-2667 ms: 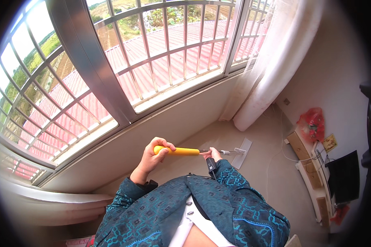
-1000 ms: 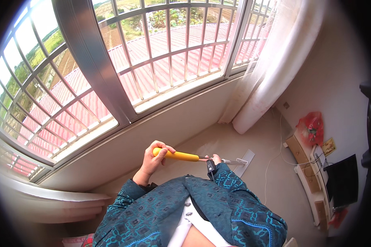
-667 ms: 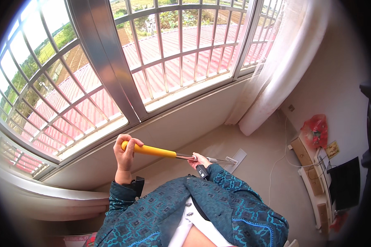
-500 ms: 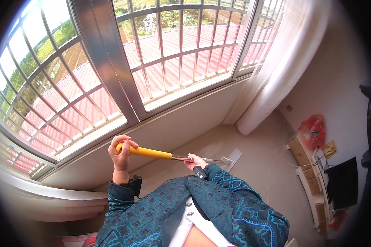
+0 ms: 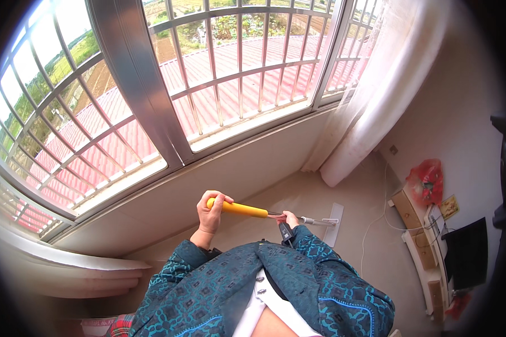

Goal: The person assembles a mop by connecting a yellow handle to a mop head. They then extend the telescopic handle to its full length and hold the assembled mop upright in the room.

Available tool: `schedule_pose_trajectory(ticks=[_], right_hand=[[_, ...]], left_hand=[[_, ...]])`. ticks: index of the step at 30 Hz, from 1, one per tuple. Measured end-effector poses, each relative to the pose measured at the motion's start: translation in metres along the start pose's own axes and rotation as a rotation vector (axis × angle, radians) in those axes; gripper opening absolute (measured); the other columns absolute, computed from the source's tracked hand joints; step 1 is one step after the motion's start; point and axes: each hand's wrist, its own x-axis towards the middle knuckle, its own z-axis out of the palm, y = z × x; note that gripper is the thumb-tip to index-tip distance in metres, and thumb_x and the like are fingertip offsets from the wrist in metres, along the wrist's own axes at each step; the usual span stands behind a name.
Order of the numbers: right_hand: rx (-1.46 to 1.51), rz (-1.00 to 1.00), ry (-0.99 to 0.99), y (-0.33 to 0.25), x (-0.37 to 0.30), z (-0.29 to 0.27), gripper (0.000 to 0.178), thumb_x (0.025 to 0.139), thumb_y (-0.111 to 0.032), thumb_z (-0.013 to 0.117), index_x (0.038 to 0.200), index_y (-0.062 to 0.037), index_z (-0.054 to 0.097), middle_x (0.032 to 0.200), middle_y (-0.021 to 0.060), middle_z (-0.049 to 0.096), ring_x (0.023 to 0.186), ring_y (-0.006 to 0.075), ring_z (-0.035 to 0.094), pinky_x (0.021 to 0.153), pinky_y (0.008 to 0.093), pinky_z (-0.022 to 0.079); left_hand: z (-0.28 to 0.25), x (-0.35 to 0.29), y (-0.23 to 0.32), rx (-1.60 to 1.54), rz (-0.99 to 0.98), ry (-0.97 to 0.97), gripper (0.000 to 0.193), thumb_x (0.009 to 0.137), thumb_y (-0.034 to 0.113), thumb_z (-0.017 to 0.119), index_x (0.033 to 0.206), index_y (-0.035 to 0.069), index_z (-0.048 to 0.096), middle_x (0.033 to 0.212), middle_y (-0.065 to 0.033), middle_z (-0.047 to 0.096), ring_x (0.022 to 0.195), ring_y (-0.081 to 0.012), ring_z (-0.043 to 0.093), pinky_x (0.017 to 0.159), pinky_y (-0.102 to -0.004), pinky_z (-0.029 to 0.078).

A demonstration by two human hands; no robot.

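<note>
A flat mop (image 5: pixel 243 209) with a yellow grip and a metal pole slants across in front of me. My left hand (image 5: pixel 209 216) is closed round the top end of the yellow grip. Lower on the pole, my right hand (image 5: pixel 289 219) is wrapped about the metal part, its fingers partly hidden. Beyond the right hand, the pole runs to a white flat mop head (image 5: pixel 333 224), which rests on the pale floor (image 5: pixel 351 236).
Ahead is a barred window (image 5: pixel 239 78) above a low wall (image 5: pixel 247 163). A white curtain (image 5: pixel 371 123) hangs to its right. At the right stand a low cabinet (image 5: pixel 419 247) with a red plastic bag (image 5: pixel 426 182) and a black screen (image 5: pixel 468 253). A white cable (image 5: pixel 367 230) trails over the floor.
Both hands have moved right with the mop, the left hand farther than the right. The mop head has slid a little to the right along the floor.
</note>
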Motion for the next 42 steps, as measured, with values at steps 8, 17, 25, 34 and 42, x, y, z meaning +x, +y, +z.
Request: schedule_pose_trajectory(ticks=[8,17,25,34,42], right_hand=[[0.461,-0.064,-0.089,-0.033,-0.039,0.009,0.019,0.088,-0.016,0.054,0.075,-0.0025,0.057,0.081,0.0127,0.067,0.075,0.0239,0.064,0.069,0.0353,0.054],[0.545,-0.013,-0.040,-0.042,-0.062,0.000,0.014,0.087,-0.013,0.049,0.078,-0.0030,0.054,0.079,0.0100,0.064,0.064,0.0171,0.060,0.058,0.0328,0.050],[0.327,0.072,-0.078,-0.014,-0.047,0.005,0.030,0.088,-0.026,0.043,0.082,0.0007,0.056,0.076,0.0139,0.064,0.060,0.0197,0.058,0.059,0.0319,0.050],[0.179,0.226,-0.161,0.021,-0.047,0.035,0.045,0.095,-0.036,0.039,0.100,0.0064,0.050,0.090,0.0220,0.062,0.079,0.0311,0.063,0.071,0.0377,0.055],[0.149,0.297,-0.309,0.046,-0.066,0.075,0.030,0.094,-0.021,0.047,0.113,0.0026,0.045,0.104,0.0191,0.056,0.089,0.0287,0.061,0.075,0.0396,0.055]], left_hand=[[0.065,0.007,-0.026,-0.093,-0.001,0.003,0.009,0.094,0.011,0.054,0.087,0.005,0.053,0.077,-0.0096,0.066,0.075,-0.0165,0.064,0.074,-0.0285,0.051],[0.064,0.008,-0.001,-0.417,-0.238,-0.313,0.029,0.096,0.027,0.049,0.077,0.005,0.054,0.079,-0.0095,0.066,0.081,-0.0216,0.064,0.087,-0.0365,0.048],[0.042,0.009,0.014,-0.667,-0.399,-0.370,0.065,0.098,0.048,0.018,0.045,0.013,0.033,0.041,-0.0016,0.035,0.046,-0.0187,0.042,0.070,-0.0339,0.042],[-0.032,0.020,0.111,-0.558,-0.094,-0.336,0.068,0.100,0.045,0.008,0.047,0.013,0.034,0.040,0.0015,0.033,0.036,-0.0156,0.039,0.060,-0.0315,0.042],[-0.071,0.018,0.155,-0.503,0.020,-0.282,0.065,0.101,0.043,0.008,0.048,0.015,0.034,0.040,0.0019,0.033,0.034,-0.0139,0.037,0.055,-0.0299,0.041]])
